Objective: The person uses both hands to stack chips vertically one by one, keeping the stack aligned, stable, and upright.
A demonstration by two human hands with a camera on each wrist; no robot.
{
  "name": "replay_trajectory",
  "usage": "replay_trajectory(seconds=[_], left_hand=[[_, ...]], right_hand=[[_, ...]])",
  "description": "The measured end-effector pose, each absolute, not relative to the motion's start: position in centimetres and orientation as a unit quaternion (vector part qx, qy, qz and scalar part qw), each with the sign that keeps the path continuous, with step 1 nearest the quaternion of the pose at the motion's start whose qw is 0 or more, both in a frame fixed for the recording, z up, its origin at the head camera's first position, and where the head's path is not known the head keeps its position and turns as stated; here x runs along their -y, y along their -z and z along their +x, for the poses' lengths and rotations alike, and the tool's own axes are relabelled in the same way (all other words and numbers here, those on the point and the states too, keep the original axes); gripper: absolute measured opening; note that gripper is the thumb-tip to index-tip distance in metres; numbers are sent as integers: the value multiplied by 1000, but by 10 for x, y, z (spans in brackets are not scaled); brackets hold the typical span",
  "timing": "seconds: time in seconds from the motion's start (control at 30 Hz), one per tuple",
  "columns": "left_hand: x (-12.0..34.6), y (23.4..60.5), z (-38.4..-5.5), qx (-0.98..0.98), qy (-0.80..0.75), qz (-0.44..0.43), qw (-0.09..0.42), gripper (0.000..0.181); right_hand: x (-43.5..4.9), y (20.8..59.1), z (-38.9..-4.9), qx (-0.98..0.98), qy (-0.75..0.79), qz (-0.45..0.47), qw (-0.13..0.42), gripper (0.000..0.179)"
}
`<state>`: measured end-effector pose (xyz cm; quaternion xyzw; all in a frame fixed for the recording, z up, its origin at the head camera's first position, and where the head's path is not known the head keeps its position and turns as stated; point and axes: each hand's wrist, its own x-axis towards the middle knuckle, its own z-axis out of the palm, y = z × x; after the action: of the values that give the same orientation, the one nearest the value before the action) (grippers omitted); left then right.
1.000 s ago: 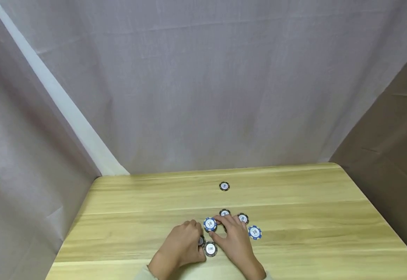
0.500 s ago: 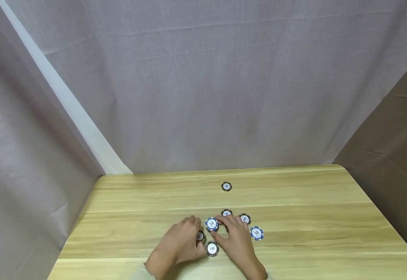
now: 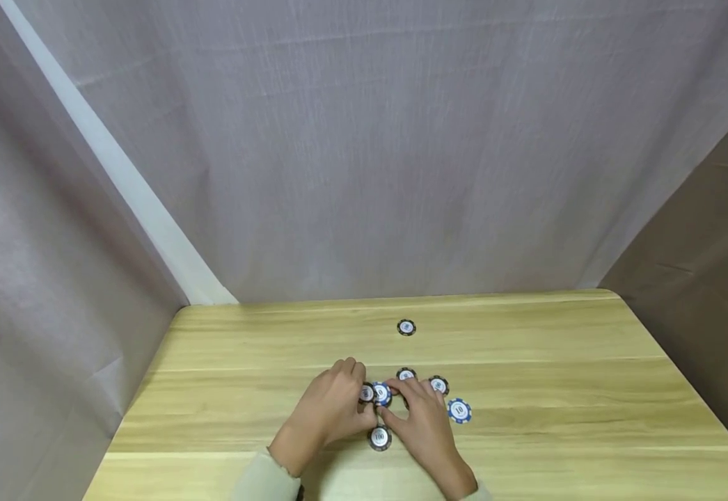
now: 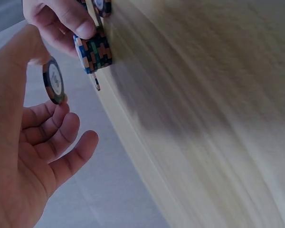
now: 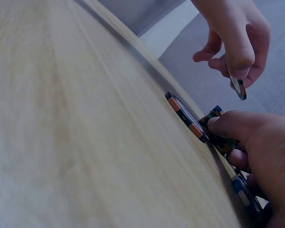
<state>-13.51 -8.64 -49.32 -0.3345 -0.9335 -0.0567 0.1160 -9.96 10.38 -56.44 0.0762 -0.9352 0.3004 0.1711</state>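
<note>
My left hand (image 3: 331,403) pinches a black poker chip (image 4: 55,80) between thumb and fingertip, raised off the table. In the head view this chip overlaps the left edge of a chip stack topped by a blue 10 chip (image 3: 383,395). My right hand (image 3: 425,426) grips that stack (image 4: 96,51) at its side, thumb and index finger around it; the left wrist view shows several layers with black and orange edges. A black 100 chip (image 3: 379,438) lies on the table just in front of the stack.
Beyond my right hand lie two black chips (image 3: 439,385), (image 3: 406,374) partly near its fingers. A blue 10 chip (image 3: 460,410) lies to its right. Farther back is another black chip (image 3: 406,327). Grey curtains (image 3: 364,153) hang behind the wooden table (image 3: 245,390).
My left hand has lifted the black chip and moved it forward and right, up to the stack. My right hand keeps its grip on the stack, nearly still.
</note>
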Motion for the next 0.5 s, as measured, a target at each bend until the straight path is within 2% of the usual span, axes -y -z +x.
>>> replay_trajectory(seconds=[0.2, 0.5], left_hand=[[81, 493, -139, 930, 56, -343, 121, 30], [72, 499, -142, 930, 92, -345, 86, 27]], right_hand=[[-105, 564, -100, 934, -297, 81, 179, 45], [-104, 565, -100, 937, -291, 80, 177, 44]])
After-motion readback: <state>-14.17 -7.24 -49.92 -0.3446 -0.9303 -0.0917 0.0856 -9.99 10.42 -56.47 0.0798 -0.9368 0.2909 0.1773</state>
